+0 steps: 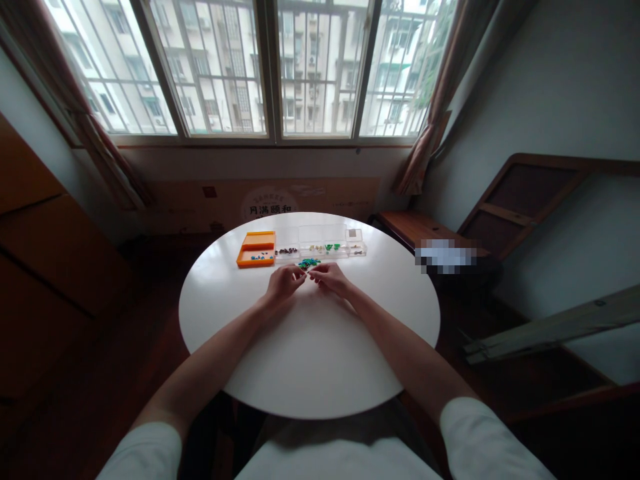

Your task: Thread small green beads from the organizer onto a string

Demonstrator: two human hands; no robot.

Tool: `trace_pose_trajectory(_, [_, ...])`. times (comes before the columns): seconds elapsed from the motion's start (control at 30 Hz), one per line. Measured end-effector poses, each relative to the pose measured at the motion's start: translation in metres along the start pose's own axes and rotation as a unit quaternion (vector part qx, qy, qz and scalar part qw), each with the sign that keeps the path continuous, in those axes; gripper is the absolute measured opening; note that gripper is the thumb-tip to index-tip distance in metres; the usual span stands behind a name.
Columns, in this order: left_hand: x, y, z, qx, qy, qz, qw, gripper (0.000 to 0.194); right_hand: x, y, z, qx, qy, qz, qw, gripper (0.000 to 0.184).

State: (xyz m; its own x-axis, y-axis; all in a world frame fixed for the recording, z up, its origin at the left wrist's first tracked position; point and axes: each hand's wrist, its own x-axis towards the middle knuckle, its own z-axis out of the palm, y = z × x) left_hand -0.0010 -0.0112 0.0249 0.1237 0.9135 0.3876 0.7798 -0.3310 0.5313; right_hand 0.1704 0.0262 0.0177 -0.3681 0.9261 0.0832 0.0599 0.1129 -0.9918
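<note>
My left hand point(285, 281) and my right hand point(329, 277) meet fingertip to fingertip above the white round table point(310, 353). Both are pinched closed; whatever lies between the fingers is too small to name. Just beyond them is a small pile of green, blue and dark pieces point(309, 263), partly covered by the fingers. Behind the pile stands a row of clear plastic boxes point(313, 252) with raised lids, holding dark, pale yellow and green pieces in separate sections. At the left end, an open orange box point(255, 262) has a few blue and dark pieces in it.
A small clear box point(356, 248) ends the row on the right. Past the table stand a wide printed cardboard panel point(320, 193) and a barred window. To the right is a low wooden bench point(405, 227) with a blurred pale thing point(445, 255) on it.
</note>
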Motion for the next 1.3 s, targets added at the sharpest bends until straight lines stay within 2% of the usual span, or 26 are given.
trace_pose_trajectory(0.17, [0.000, 0.002, -0.005, 0.042, 0.009, -0.054, 0.998, 0.013, 0.010, -0.004, -0.006, 0.068, 0.070, 0.002, 0.995, 0.029])
trace_pose_trajectory(0.3, [0.002, 0.000, -0.006, 0.070, 0.013, -0.091, 0.993, 0.014, 0.023, -0.011, -0.012, 0.092, 0.114, 0.012, 0.989, 0.023])
trace_pose_trajectory(0.47, [0.002, -0.003, 0.000, 0.074, -0.001, -0.100, 0.992, 0.012, 0.049, -0.021, -0.009, 0.104, 0.124, 0.019, 0.987, 0.015])
trace_pose_trajectory(0.63, [0.000, -0.005, 0.003, 0.067, -0.009, -0.083, 0.994, 0.012, 0.084, -0.025, 0.006, 0.090, 0.128, 0.031, 0.987, 0.015])
trace_pose_trajectory(0.77, [0.000, -0.005, 0.002, 0.062, -0.015, -0.065, 0.996, 0.012, 0.099, -0.025, 0.018, 0.121, 0.136, 0.049, 0.982, 0.014])
trace_pose_trajectory(0.93, [-0.001, -0.003, 0.002, 0.062, -0.015, -0.062, 0.996, 0.014, 0.087, -0.028, 0.011, 0.138, 0.147, 0.053, 0.978, 0.011])
trace_pose_trajectory(1.03, [-0.001, -0.003, 0.004, 0.056, -0.012, -0.061, 0.996, 0.015, 0.070, -0.030, -0.005, 0.101, 0.149, 0.038, 0.983, 0.007])
trace_pose_trajectory(1.17, [-0.001, -0.004, 0.006, 0.052, -0.012, -0.062, 0.997, 0.017, 0.044, -0.029, -0.029, 0.051, 0.170, 0.055, 0.983, 0.008])
trace_pose_trajectory(1.3, [-0.001, -0.006, 0.006, 0.058, -0.021, -0.071, 0.996, 0.018, 0.022, -0.020, -0.043, -0.001, 0.192, 0.069, 0.979, 0.011])
